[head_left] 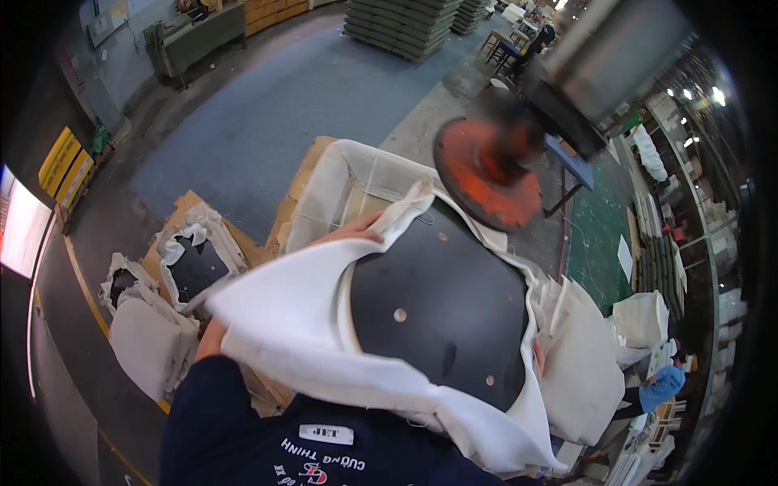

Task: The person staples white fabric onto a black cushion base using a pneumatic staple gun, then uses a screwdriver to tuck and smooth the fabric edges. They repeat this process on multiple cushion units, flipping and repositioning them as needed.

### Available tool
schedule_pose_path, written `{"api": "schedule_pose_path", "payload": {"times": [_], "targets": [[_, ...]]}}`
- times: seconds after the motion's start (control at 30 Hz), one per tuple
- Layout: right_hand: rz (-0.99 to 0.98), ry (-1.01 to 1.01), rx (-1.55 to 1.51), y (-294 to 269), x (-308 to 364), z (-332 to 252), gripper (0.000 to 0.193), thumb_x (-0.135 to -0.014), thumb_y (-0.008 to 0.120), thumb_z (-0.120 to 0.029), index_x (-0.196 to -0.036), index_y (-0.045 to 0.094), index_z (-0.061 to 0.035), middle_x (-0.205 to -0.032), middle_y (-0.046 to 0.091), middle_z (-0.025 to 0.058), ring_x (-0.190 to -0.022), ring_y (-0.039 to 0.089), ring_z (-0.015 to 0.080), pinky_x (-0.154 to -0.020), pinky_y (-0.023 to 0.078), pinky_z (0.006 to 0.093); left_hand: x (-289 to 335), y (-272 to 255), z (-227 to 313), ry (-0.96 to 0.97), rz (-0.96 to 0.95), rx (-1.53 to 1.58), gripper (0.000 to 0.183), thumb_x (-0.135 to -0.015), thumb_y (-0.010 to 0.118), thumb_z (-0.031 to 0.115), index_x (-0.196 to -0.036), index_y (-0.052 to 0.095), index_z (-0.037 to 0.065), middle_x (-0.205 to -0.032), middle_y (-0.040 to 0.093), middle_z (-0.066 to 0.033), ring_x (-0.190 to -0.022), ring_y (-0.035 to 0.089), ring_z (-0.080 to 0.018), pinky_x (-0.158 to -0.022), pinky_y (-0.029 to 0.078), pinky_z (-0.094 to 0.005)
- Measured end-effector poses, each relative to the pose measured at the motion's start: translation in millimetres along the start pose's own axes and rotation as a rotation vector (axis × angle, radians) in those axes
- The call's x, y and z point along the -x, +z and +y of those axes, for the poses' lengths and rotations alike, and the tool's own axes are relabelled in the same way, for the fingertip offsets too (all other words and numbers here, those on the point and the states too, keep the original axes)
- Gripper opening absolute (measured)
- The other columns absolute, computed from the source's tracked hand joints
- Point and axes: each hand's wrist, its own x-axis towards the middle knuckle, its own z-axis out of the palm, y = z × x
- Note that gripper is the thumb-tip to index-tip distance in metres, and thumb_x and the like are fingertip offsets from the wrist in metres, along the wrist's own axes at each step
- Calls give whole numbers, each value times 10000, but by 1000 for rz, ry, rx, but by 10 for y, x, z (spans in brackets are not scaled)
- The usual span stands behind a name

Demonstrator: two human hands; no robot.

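Indoors, a worker's left hand [353, 231] is clamped on the upper edge of white fabric [284, 283] bordering a black panel [429, 316], held before a dark shirt [209, 409]. Only a sliver of the right hand [539, 355] shows at the panel's right side; its grip cannot be told. Beyond is a red-orange disc [478, 174]; fabric-covered pieces [146, 340] lie at left.

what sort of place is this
Probably an upholstery or furniture workshop: the person handles a dark panel edged with white fabric, similar cloth-covered pieces sit at left, and grey pads are stacked high beyond.
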Motion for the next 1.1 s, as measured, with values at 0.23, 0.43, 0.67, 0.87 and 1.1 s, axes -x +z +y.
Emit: {"api": "schedule_pose_path", "payload": {"times": [0.23,0.43,0.67,0.87,1.1], "targets": [[-148,7,176,769,-1432,672,527,-996,682,-318,-1365,603,50,-1283,661,95,-1139,607,172,-1003,471,321,40,-1029,-666,102,462,-135,849,-893,681,371,-1621,358,76,-1606,411,-224,-1502,372,-321,-1234,259,-357],[-48,-8,301,655,-1733,1545,474,-988,714,-259,-1332,633,57,-1234,690,79,-1087,628,148,-977,481,303,-191,-1054,-1025,-7,597,-552,844,-915,658,527,-1579,428,60,-1502,454,-249,-1325,434,-418,-1163,331,-507],[18,-71,453,1026,-1349,1328,471,-1026,657,-266,-1346,608,78,-1256,689,118,-1120,630,187,-997,474,331,-208,-1108,-872,53,582,-528,828,-923,661,477,-1568,417,17,-1502,440,-226,-1318,413,-411,-1155,310,-523],[129,-195,716,1448,-941,1230,522,-1046,602,-271,-1403,536,105,-1313,665,208,-1201,619,304,-1064,441,376,-261,-1187,-834,21,505,-712,825,-934,659,460,-1545,410,-36,-1483,465,-222,-1330,424,-408,-1154,321,-527],[205,-208,830,1427,-897,1297,558,-1003,642,-315,-1361,565,107,-1292,680,221,-1206,636,370,-1064,454,415,-312,-1170,-676,-17,472,-965,783,-963,645,428,-1539,397,-41,-1485,474,-215,-1350,436,-406,-1150,341,-540]]}}
